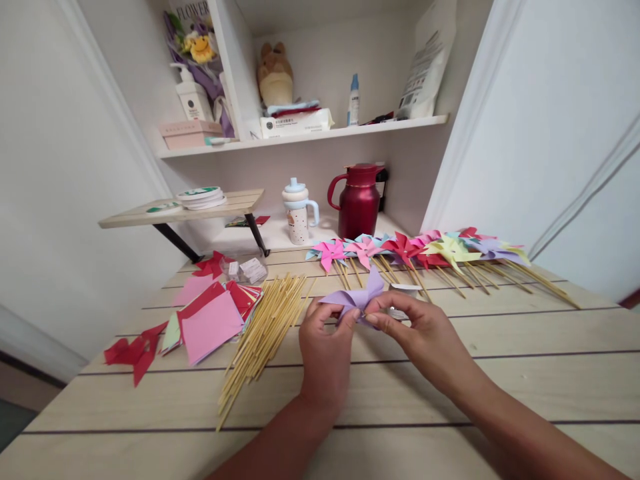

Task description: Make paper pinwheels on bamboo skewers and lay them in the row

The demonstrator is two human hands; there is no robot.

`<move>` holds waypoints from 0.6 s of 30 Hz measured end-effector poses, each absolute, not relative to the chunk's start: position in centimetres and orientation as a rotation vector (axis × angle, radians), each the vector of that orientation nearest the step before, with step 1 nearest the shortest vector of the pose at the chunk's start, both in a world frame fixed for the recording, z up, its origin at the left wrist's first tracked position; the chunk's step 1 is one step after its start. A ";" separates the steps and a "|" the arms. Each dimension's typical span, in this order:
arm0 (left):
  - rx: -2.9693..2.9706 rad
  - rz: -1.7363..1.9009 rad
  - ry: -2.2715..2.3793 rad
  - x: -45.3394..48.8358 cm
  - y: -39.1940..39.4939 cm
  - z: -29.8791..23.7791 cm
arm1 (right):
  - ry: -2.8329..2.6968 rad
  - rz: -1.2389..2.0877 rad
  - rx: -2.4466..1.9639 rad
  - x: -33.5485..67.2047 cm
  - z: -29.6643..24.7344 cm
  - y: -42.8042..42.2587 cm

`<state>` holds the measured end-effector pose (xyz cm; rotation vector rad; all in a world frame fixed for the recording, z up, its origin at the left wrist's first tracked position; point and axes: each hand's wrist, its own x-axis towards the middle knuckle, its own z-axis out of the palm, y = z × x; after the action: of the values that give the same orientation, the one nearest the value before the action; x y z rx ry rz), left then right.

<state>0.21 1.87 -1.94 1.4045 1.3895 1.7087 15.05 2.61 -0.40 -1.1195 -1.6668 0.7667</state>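
A lavender paper pinwheel [374,285] is held up over the table between my two hands, its blades folded in toward the middle. My left hand [327,340] pinches it from the left, thumb near its centre. From the right, my right hand [420,327] closes thumb and forefinger at the centre; a tiny thing may be between those fingertips, but it is too small to make out. Just behind my right fingers lies a small white box [404,293], partly hidden. To the left of my left hand is a spread pile of thin wooden sticks [267,333].
Finished pinwheels on sticks [450,252] line the back right. Coloured paper squares [213,327], a red cut paper piece [135,352] and a clear container [250,269] lie left. Behind stand a cup [299,217], a red jug [359,203] and a small raised shelf [235,203] holding white discs.
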 end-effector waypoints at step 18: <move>1.441 1.715 1.435 0.4 1.2 -1.5 | -1.600 0.870 -1.093 14.9 -0.3 2.3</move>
<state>0.42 1.23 -1.50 1.4408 1.4348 1.7149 14.95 2.35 -0.29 -1.0926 -1.6005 0.8700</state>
